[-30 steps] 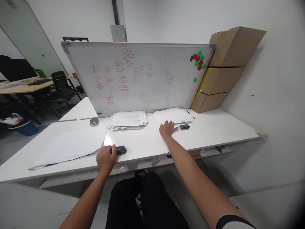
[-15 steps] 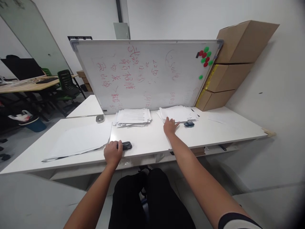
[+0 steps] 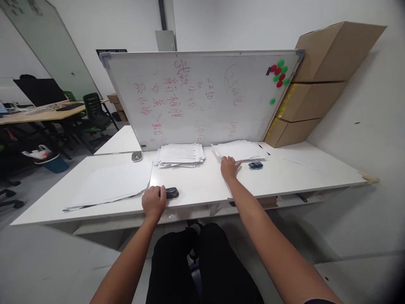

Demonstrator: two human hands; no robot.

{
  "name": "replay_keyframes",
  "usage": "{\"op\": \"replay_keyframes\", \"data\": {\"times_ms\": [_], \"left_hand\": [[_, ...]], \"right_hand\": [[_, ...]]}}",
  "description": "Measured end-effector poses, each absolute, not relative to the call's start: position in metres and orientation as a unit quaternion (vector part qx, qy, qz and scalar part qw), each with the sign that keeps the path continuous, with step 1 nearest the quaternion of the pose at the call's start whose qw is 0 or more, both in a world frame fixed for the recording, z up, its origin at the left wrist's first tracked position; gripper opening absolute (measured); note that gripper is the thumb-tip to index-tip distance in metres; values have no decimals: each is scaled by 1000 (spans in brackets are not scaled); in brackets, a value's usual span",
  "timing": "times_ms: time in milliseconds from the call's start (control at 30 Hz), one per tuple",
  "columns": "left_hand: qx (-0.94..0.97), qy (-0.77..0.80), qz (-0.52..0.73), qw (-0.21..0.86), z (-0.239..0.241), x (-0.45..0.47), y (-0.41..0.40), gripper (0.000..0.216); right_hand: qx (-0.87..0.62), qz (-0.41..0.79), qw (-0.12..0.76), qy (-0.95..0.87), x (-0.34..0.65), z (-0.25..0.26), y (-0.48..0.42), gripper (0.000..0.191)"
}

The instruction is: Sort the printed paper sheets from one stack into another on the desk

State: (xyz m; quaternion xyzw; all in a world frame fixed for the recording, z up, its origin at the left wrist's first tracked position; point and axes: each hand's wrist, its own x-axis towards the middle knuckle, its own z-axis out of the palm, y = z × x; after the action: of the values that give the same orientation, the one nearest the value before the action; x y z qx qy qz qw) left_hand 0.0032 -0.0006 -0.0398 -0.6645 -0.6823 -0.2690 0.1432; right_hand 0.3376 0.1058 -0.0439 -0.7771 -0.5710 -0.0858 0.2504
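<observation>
My left hand (image 3: 154, 200) is closed around the rear part of a black stapler (image 3: 172, 193), which lies near the front edge of the white desk. At the right-hand stack of paper (image 3: 242, 148), my right hand (image 3: 229, 167) has its fingers on the front left corner of the top sheets. The left edge of the paper there curls up slightly. My right thumb points to the right along the front of the stack, and part of the grip is hidden. Just right of that hand lies a small dark blue packet (image 3: 255, 165).
Another paper stack (image 3: 180, 153) sits at mid-desk. Large white sheets (image 3: 107, 183) cover the left side, with a grey mouse (image 3: 136, 156) behind them. A whiteboard (image 3: 190, 93) with magnets stands along the back, beside stacked cardboard boxes (image 3: 322, 55). A shelf (image 3: 190, 213) runs under the desk.
The view has shifted a little to the left. My right fingers have drawn slightly back to the paper's edge, and its left corner curls up more. My left hand stays on the stapler.
</observation>
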Motion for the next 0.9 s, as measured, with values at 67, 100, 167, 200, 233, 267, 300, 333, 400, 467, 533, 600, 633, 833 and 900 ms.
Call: {"op": "replay_keyframes", "data": {"times_ms": [67, 100, 167, 200, 233, 267, 300, 333, 400, 467, 533, 600, 633, 833, 900], "left_hand": [[-659, -686, -265, 154, -41, 3, 0, 44], [-656, -689, -264, 159, -42, 3, 0, 44], [-650, -694, -261, 166, -44, 4, -1, 44], [-648, -696, -260, 167, -44, 5, -1, 45], [-647, -698, -258, 164, -44, 6, -1, 45], [-647, -701, -254, 157, -44, 6, -1, 45], [-646, -706, -250, 148, -43, 7, 0, 45], [-645, -711, -247, 136, -41, 7, 0, 45], [-639, -719, -249, 112, -37, 8, 1, 45], [-630, -711, -294, 105, -32, 10, -2, 39], [-628, -681, -365, 94, -29, 16, -14, 35], [-618, -651, -439, 42, -29, 31, -37, 37], [-599, -641, -481, -8, -31, 40, -52, 38], [-435, -517, -452, -583, -59, 88, -130, 61], [-414, -454, -400, -680, -64, 92, -131, 63]], "right_hand": [[-751, -77, 271, -598, 335, -35, 101, 40], [-733, -70, 289, -611, 333, -30, 97, 39], [-696, -40, 360, -620, 325, -18, 84, 39], [-676, -14, 414, -609, 320, -12, 73, 39], [-655, 20, 476, -587, 314, -8, 59, 39], [-629, 62, 543, -554, 307, -6, 43, 40], [-598, 114, 601, -517, 300, -5, 23, 40], [-567, 171, 646, -481, 293, -6, 1, 39], [-507, 269, 719, -392, 278, -12, -45, 36], [-460, 355, 759, -293, 265, -19, -87, 34], [-437, 420, 767, -212, 257, -27, -118, 34], [-425, 466, 758, -166, 255, -34, -137, 36], [-418, 485, 753, -152, 255, -38, -142, 36], [-387, 539, 738, -122, 266, -49, -150, 32], [-387, 552, 728, -124, 270, -50, -151, 31]]}}
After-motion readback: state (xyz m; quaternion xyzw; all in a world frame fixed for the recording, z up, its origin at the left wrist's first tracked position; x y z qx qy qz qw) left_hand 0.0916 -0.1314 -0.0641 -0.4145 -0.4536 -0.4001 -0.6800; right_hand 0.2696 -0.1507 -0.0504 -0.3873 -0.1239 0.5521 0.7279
